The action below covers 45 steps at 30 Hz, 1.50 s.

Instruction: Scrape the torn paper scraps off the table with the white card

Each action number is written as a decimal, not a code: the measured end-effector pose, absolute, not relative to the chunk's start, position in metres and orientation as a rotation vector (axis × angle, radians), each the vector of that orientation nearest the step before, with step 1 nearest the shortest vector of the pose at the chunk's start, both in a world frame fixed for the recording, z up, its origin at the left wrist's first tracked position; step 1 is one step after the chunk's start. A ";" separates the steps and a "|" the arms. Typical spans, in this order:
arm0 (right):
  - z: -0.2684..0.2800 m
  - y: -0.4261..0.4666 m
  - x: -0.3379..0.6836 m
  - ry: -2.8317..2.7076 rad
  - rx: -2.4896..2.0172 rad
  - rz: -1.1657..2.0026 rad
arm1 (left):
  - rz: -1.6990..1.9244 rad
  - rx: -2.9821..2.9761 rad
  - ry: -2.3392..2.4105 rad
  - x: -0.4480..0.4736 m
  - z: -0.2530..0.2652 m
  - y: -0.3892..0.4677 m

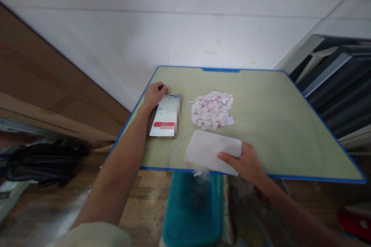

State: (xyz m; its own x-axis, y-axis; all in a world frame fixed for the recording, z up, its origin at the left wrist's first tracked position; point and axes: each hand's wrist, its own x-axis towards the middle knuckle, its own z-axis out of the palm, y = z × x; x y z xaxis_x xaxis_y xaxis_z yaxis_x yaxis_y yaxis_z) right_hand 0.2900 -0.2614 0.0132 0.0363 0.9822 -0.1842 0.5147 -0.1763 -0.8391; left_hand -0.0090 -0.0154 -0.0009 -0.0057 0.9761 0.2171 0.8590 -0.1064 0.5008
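My right hand (251, 164) grips the right end of a thin white plastic sheet (210, 148), thumb on top. The sheet has rounded corners and a small hole, and it lies tilted over the table's front edge. Just beyond it, a pile of torn paper scraps (211, 110), white with some pink, is heaped on the table (269, 123). My left hand (155, 93) rests loosely curled near the table's left side, with nothing visible in the fingers. It is at the upper left corner of a phone (165, 117), whose screen shows a timer and a red button, partly pixelated.
Below the front edge stands a teal bin (191, 216), with a clear plastic wrapper (202, 174) at its top. A white wall (203, 34) backs the table. Dark folded panels (336, 81) lean at the right, and a brown wooden panel (58, 61) is on the left.
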 end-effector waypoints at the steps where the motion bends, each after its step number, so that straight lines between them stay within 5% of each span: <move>1: 0.013 -0.262 0.290 -1.529 -1.749 1.047 | 0.768 2.041 1.933 -0.009 -0.001 -0.015; 13: 0.010 -0.263 0.293 -1.195 -1.646 0.991 | 0.766 2.050 1.952 -0.009 -0.001 -0.015; 45: 0.011 -0.262 0.297 -1.680 -1.614 1.137 | 0.787 2.081 1.955 -0.010 -0.006 -0.013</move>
